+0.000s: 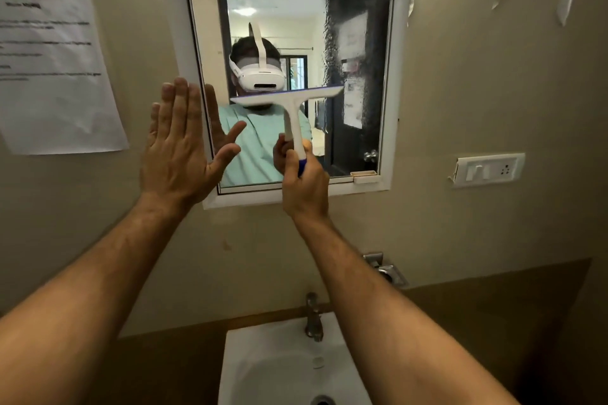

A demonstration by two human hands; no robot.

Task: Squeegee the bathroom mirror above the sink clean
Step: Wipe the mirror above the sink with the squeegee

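Observation:
The white-framed mirror (pixel 393 82) hangs on the beige wall above the white sink (pixel 260 365). My right hand (pixel 304 187) grips the blue end of a white squeegee's handle (pixel 297 138). Its blade (pixel 286 96) lies almost level against the glass at mid-height, slightly higher on the right. The glass to the right of the blade (pixel 353 52) looks wet and streaky. My left hand (pixel 179 148) is flat and open, fingers up, over the mirror's left frame edge; I cannot tell if it touches. A person wearing a white headset is reflected in the mirror.
A printed paper notice (pixel 56 62) is taped to the wall at the left. A switch plate (pixel 487 169) sits right of the mirror. A metal tap (pixel 312 316) stands at the sink's back, with a metal wall fitting (pixel 385 268) to its upper right.

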